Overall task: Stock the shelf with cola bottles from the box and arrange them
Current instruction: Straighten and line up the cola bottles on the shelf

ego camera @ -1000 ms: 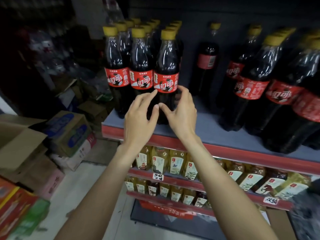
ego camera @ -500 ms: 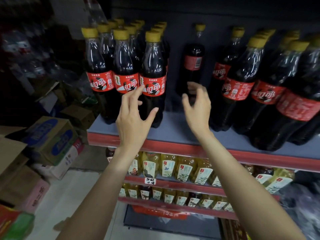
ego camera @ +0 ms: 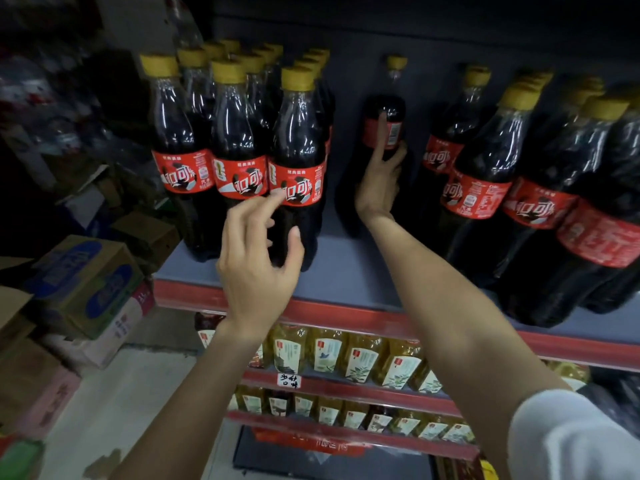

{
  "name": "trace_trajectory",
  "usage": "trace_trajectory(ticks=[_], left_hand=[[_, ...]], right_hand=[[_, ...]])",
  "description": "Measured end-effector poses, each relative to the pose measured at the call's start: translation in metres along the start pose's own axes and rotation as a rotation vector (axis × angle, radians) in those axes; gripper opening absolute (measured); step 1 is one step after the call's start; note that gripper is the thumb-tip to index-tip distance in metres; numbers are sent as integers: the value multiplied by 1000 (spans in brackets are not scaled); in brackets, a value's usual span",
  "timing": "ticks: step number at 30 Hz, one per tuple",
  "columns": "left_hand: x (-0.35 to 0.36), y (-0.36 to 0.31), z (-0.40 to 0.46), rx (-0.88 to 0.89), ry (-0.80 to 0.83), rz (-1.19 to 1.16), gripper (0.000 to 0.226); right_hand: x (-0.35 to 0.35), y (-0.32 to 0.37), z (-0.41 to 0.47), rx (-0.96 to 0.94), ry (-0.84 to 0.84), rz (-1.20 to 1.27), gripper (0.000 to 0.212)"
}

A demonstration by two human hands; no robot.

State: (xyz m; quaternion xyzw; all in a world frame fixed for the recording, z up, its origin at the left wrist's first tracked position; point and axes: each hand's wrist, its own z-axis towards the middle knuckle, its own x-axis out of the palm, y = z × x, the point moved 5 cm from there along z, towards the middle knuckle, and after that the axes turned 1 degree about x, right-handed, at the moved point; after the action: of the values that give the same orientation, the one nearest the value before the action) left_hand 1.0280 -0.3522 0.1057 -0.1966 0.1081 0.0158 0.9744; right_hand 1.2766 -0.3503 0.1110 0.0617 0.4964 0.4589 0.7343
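Cola bottles with yellow caps and red labels stand on a grey shelf point(ego camera: 349, 271) with a red front edge. A tight left group point(ego camera: 239, 147) fills several rows. A lone bottle point(ego camera: 388, 112) stands far back in the gap. My right hand point(ego camera: 379, 181) reaches deep into that gap and wraps around the lone bottle, index finger up along its label. My left hand point(ego camera: 258, 261) hovers in front of the left group's front right bottle point(ego camera: 299, 161), fingers spread and slightly blurred, holding nothing. A right group of bottles point(ego camera: 519, 188) leans toward the gap.
Lower shelves hold yellow tea bottles point(ego camera: 349, 355) with a handwritten price tag point(ego camera: 289, 381). Cardboard boxes point(ego camera: 83, 285) are stacked on the floor at the left, beside the shelf end. Clutter and shadow fill the far left background.
My right hand left the front bottle of the left group, moved right and deep into the gap, and closed around the lone back bottle. My left hand let go and drew back, open.
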Motion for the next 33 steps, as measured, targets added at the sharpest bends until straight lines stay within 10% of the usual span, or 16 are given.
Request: trace_trajectory(ticks=[4,9,17,25,30,33], left_hand=[[31,-32,4,34,140,-277,27],[114,-21,14,-633,370,-585,51],[156,9,26,-968,293,-871,50],[113,-19,5,-641,438,-583,49],[46,-38,3,-44,89,-169,33],[25,-21,8,-34,-95,112,46]], right_hand=[[-11,-13,-11,-112,91,393,108],[-17,-20,-29,-217,262,635,112],[-36,-19,-51,-127,140,138,107],[-32,-30,-36,-55,229,477,94],[-15,-27,-23,-53,317,585,86],[-6,-17,-15,-69,293,538,83]])
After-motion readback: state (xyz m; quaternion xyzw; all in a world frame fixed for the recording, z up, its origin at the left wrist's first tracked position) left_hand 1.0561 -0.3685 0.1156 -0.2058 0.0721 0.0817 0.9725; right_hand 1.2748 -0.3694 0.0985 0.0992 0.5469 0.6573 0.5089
